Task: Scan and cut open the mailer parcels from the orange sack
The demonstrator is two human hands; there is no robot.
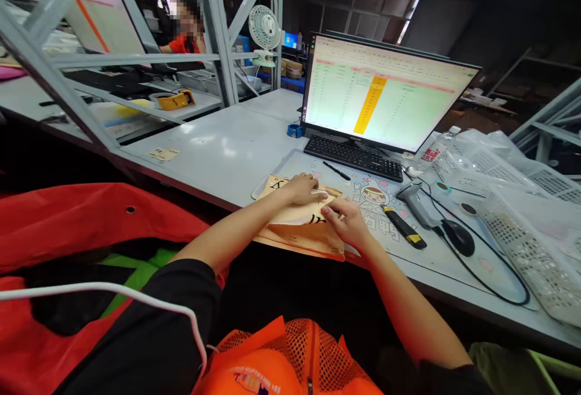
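A yellowish paper packet with black lettering lies at the front edge of the desk, partly over a printed desk mat. Its upper part looks folded over, with a pale edge showing. My left hand rests on top of the packet, fingers stretched across it and thumb apart. At the packet's right side, my right hand pinches its edge between thumb and fingers. Both hands hide part of the packet's upper right. A black pen lies just beyond them, and a black-and-yellow utility knife is right of my right hand.
Behind the packet stand a keyboard and monitor. To the right are a barcode scanner, a mouse, a looping cable and white perforated baskets. Metal frame posts rise at left; a person is beyond them.
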